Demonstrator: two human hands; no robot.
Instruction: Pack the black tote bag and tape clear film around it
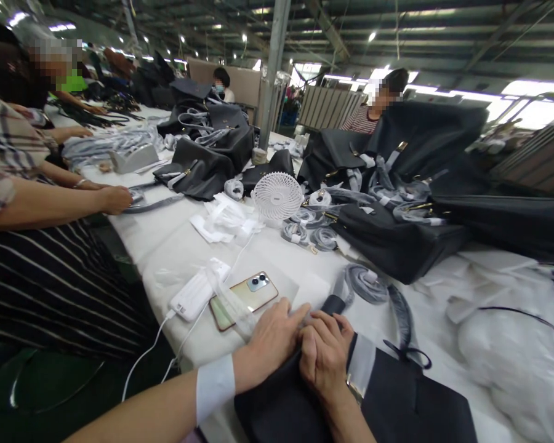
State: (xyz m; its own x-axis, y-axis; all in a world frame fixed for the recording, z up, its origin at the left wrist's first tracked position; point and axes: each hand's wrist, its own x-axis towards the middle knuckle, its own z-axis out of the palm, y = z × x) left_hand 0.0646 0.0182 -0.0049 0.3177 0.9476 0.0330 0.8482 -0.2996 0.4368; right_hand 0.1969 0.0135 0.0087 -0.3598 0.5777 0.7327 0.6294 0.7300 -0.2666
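Across the lower middle lies a black handbag (410,394) with a gold-coloured metal fitting and a strip of pale wrapping near it. My left hand (274,332), with a pale band on its wrist, grips the bag's upper edge from the left. Right beside it, my right hand (325,354) has its fingers curled over the same edge. The two hands meet, and their fingertips are partly hidden, so the exact part pinched cannot be made out. A plastic-wrapped strap (364,283) runs behind the bag. Near my left hand lies a phone (247,298).
A white power strip (198,292) with cables sits left of the phone. Beyond are a white fan (277,195), coiled wrapped straps (324,239) and piled black bags (388,237). White padding (512,344) fills the right side. At left, a co-worker's hand (115,200) holds a wrapped strap.
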